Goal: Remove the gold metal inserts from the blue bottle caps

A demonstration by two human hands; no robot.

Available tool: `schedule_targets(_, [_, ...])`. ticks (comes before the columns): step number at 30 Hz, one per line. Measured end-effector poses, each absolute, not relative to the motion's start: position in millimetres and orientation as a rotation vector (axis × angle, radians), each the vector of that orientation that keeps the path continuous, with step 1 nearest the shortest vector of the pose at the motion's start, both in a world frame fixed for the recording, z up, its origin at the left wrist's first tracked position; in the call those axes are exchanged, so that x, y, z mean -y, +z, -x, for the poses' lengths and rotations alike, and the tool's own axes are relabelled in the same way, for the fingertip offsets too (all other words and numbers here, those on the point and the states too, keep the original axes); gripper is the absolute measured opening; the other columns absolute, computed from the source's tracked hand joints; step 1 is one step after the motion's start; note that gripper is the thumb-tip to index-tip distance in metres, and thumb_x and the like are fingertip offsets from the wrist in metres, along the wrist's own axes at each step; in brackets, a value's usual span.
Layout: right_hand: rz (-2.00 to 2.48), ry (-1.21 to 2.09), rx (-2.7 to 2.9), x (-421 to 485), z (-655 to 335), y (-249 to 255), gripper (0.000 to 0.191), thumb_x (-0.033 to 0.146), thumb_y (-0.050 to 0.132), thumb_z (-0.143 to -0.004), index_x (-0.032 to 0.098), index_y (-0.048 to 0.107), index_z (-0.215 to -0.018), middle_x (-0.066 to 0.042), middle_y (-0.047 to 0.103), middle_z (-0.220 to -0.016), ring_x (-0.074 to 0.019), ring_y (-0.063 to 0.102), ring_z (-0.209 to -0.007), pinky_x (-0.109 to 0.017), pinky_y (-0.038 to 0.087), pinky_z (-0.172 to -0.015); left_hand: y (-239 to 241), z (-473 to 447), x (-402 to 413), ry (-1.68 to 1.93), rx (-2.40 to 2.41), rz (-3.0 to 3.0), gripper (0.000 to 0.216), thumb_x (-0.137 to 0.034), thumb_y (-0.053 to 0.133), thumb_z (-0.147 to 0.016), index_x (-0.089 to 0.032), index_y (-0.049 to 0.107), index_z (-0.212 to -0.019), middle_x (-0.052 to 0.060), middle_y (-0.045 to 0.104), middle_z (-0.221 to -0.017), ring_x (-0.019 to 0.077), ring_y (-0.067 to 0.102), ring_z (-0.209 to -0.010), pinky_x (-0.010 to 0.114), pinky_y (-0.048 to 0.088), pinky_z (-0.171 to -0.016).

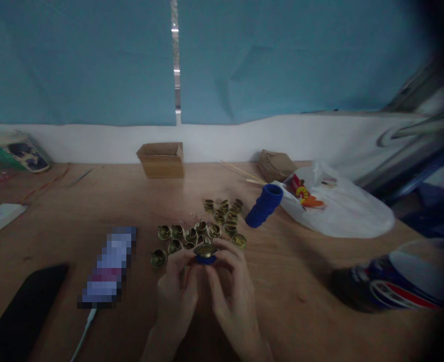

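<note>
Between the fingertips of my left hand [179, 289] and my right hand [229, 286] is a small round gold-coloured metal piece [206, 250] with a blue ring [206, 260] under it. Both hands are closed on it, thumbs toward me. Just beyond them, several similar gold-coloured round metal pieces [177, 232] lie on the wooden table [290, 311], some partly hidden by my fingers. To the right of these pieces, a leaning stack of blue rings [264, 206] stands tilted.
A small open cardboard box [163, 163] stands by the wall, and a brown paper package [276, 165] sits farther right. A white plastic bag [342, 206] and a Pepsi bottle [387, 281] are at right. At left lie a phone [109, 266] on a cable and a black object [26, 311].
</note>
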State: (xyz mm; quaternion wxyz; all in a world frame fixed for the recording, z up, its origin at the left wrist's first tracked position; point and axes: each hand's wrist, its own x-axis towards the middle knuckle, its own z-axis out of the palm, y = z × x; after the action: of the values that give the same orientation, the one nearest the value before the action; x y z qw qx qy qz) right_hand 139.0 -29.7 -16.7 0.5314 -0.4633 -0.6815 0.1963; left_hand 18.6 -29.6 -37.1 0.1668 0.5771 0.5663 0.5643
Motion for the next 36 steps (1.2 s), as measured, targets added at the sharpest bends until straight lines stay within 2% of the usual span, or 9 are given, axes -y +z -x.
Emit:
schedule_targets(5, [1.078,0.581,1.59,30.7,-138.2,-21.5,0.035,0.012,0.05,-0.091,0.024,0.044,-0.122,-0.011,0.054,-0.127,-0.0228,0.054,-0.119,-0.046,0.052,-0.095,-38.3,-18.2,31.4,1.605,-1.55,-1.533,0.021,-0.013,0.059,-0.083,-0.023,0.053,-0.1,0.003,0.071,-0.091,0.0175,0.074,-0.083,0.024,0.06,-0.063])
schedule_targets(9, [1.07,0.609,1.568,32.6,-138.2,-22.9,0.036,0.013,0.05,-0.091,0.025,0.043,-0.125,-0.011,0.057,-0.126,-0.0216,0.06,-0.113,-0.041,0.057,-0.089,-37.2,-19.7,31.0,1.62,-1.476,-1.543,0.023,-0.01,0.057,-0.082,-0.023,0.049,-0.099,0.004,0.07,-0.095,0.0173,0.072,-0.089,0.026,0.06,-0.07])
schedule_targets(17, [1.084,0.555,1.522,32.5,-141.4,-18.2,0.028,0.011,0.052,-0.088,0.025,0.051,-0.113,-0.006,0.065,-0.108,-0.0176,0.067,-0.093,-0.032,0.059,-0.079,-32.1,-20.2,33.5,1.565,-1.376,-1.683,0.026,-0.009,0.053,-0.083,-0.023,0.042,-0.102,0.006,0.069,-0.095,0.0181,0.072,-0.087,0.03,0.06,-0.073])
schedule_targets(27, [1.028,0.534,1.561,33.0,-142.2,-15.4,0.024,0.009,0.047,-0.088,0.024,0.048,-0.107,-0.007,0.063,-0.106,-0.0192,0.064,-0.097,-0.034,0.057,-0.079,-25.9,-17.5,36.3,1.545,-1.44,-1.838,0.027,-0.01,0.053,-0.081,-0.023,0.041,-0.102,0.007,0.069,-0.093,0.0186,0.071,-0.08,0.029,0.059,-0.067])
schedule_targets(30, [1.029,0.505,1.566,33.0,-141.3,-14.3,0.023,0.009,0.048,-0.088,0.024,0.047,-0.105,-0.006,0.063,-0.102,-0.0186,0.064,-0.093,-0.033,0.057,-0.076,-25.4,-17.8,36.5,1.561,-1.39,-1.901,0.019,-0.007,0.052,-0.081,-0.023,0.045,-0.087,0.003,0.067,-0.083,0.016,0.069,-0.071,0.025,0.056,-0.061])
schedule_targets(33, [1.021,0.489,1.563,33.9,-139.9,-13.7,0.02,0.009,0.049,-0.087,0.024,0.048,-0.1,-0.004,0.062,-0.095,-0.0175,0.064,-0.086,-0.031,0.057,-0.071,-27.5,-17.4,35.8,1.593,-1.355,-1.978,0.023,-0.004,0.048,-0.082,-0.023,0.042,-0.07,0.0,0.062,-0.071,0.0132,0.064,-0.062,0.023,0.052,-0.057])
schedule_targets(36, [1.006,0.55,1.555,34.9,-139.1,-14.6,0.021,0.008,0.049,-0.087,0.024,0.049,-0.102,-0.004,0.062,-0.096,-0.0167,0.064,-0.086,-0.029,0.057,-0.071,-28.9,-16.4,35.3,1.629,-1.439,-1.877,0.019,-0.005,0.051,-0.083,-0.023,0.046,-0.077,0.0,0.062,-0.072,0.0136,0.065,-0.064,0.023,0.052,-0.059])
